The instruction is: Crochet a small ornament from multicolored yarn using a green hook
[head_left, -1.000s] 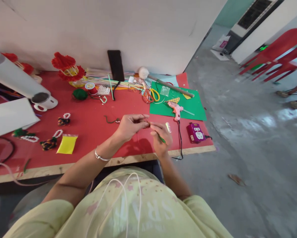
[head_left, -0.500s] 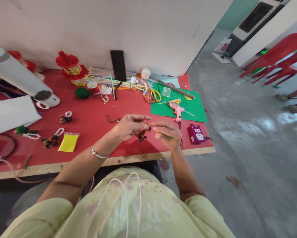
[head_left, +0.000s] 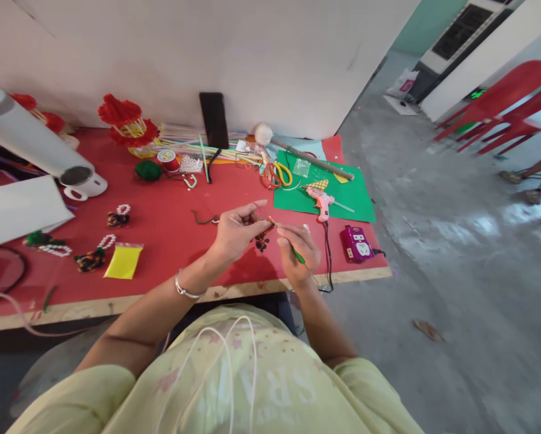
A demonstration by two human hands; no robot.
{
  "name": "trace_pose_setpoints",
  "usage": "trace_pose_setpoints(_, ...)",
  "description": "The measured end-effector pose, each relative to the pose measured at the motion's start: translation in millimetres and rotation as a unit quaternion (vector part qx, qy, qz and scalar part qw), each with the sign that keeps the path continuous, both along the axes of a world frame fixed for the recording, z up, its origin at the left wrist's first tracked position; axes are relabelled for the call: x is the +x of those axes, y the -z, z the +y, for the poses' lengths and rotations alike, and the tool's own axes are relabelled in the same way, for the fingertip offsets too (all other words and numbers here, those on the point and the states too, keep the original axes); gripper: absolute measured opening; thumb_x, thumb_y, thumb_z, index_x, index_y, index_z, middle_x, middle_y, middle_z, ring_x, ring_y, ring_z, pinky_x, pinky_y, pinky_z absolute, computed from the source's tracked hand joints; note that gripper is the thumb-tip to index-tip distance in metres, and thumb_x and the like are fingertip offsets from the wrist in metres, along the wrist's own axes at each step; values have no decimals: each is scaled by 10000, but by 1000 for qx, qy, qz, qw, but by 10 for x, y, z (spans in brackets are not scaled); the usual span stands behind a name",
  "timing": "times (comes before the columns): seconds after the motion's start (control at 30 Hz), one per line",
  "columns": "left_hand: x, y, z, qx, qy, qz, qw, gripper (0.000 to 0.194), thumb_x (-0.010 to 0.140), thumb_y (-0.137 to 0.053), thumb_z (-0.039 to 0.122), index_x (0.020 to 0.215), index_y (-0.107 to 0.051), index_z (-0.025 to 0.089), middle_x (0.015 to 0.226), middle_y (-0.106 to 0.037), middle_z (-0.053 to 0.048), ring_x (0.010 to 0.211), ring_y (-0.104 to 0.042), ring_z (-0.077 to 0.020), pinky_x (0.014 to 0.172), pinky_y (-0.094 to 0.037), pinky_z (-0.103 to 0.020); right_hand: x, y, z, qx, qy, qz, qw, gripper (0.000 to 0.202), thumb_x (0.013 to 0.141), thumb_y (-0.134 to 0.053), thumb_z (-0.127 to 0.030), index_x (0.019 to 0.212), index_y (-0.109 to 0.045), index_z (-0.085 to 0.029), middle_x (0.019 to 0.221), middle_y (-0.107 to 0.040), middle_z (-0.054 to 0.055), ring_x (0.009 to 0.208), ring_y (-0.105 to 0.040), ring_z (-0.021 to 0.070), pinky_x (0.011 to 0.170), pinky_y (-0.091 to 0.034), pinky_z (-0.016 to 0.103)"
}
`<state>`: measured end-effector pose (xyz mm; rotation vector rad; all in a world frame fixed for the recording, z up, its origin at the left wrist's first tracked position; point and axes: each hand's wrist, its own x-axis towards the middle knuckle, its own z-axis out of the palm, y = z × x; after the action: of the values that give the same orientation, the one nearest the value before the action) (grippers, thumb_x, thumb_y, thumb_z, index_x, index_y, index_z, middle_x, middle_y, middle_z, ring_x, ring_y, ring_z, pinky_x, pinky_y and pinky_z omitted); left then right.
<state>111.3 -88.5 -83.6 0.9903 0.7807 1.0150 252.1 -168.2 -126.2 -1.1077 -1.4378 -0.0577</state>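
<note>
My left hand [head_left: 238, 230] pinches a small crochet piece [head_left: 262, 242] of dark yarn flecked with orange and red. A thin reddish strand rises by its raised index finger. Close on the right, my right hand [head_left: 300, 250] is closed round a crochet hook [head_left: 299, 257] with a green handle, its tip end pointing at the piece. The exact contact between hook and yarn is too small to make out. Both hands are above the red tabletop [head_left: 175, 220], near its front edge. A short dark green cord [head_left: 202, 219] lies just left of my left hand.
A pink glue gun [head_left: 321, 204] rests on green sheet [head_left: 361, 205], near scissors [head_left: 283, 175] and a purple power socket box [head_left: 356, 244]. Bead-looped yarn pieces [head_left: 90, 259], a yellow packet [head_left: 124, 260] and a mug [head_left: 84, 182] are at left. A phone [head_left: 214, 120] leans on the wall.
My right hand has turned and drawn slightly lower and left, so more of the green hook handle shows. My left hand has shifted a little, still pinching the crochet piece.
</note>
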Motion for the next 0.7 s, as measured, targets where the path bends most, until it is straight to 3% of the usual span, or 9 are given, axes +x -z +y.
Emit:
trace_pose_setpoints(0.2, -57, -28, 23, -49, 87, -9, 995, 640, 601, -943, 257, 1198, -780, 96, 644, -693, 14, 487, -561, -82, 442, -375, -192, 75, 10, 12, -10, -20, 45, 999, 168, 993, -672, -340, 1088, -799, -284, 1077, -839, 70, 982, -798, 231, 872, -665, 419)
trace_pose_setpoints(0.27, -47, -21, 12, -11, 80, 20, 997, 591, 597, -923, 202, 1164, -797, 93, 636, -694, 16, 514, -567, -80, 473, -391, -190, 113, -3, 26, -59, -48, 45, 996, 163, 998, -666, -344, 1060, -804, -285, 1055, -838, 59, 966, -797, 215, 866, -666, 396)
trace_pose_setpoints(0.33, -25, -12, -10, 27, 34, 41, 998, 555, 601, -898, 152, 1147, -808, 100, 635, -691, 23, 558, -584, -80, 529, -433, -190, 122, -5, 37, -85, -51, 6, 995, 159, 985, -692, -328, 1091, -806, -299, 1070, -834, 53, 969, -793, 207, 878, -659, 383)
trace_pose_setpoints(0.43, -3, -25, -34, -24, 25, -1, 999, 560, 636, -890, 179, 1186, -800, 118, 648, -680, 24, 535, -567, -75, 522, -437, -198, 45, 58, 54, -14, 19, -68, 997, 258, 937, -760, -286, 1188, -791, -340, 1167, -820, 63, 1034, -786, 229, 910, -647, 403)
trace_pose_setpoints(0.53, -50, -82, 11, -134, 121, -54, 982, 539, 631, -929, 203, 1150, -811, 122, 604, -625, 39, 413, -409, -23, 427, -296, -181, -41, 147, 72, 81, 64, -39, 994, 284, 939, -757, -300, 1215, -779, -362, 1170, -821, 62, 1021, -788, 246, 899, -649, 438)
trace_pose_setpoints(0.6, -119, -123, 80, -161, 181, -55, 969, 500, 598, -955, 171, 1078, -829, 113, 579, -603, 42, 386, -309, 6, 406, -182, -181, -20, 156, 78, 75, 24, 11, 997, 239, 964, -717, -390, 1191, -784, -350, 1114, -835, 60, 967, -798, 249, 867, -656, 454)
trace_pose_setpoints(0.7, -216, -157, 181, -144, 223, -28, 964, 501, 581, -972, 153, 1060, -832, 105, 628, -672, 1, 390, -339, -1, 401, -146, -197, 149, 65, 68, 6, -82, 34, 996, 254, 941, -720, -486, 1133, -805, -343, 1073, -849, 56, 927, -807, 251, 843, -656, 454)
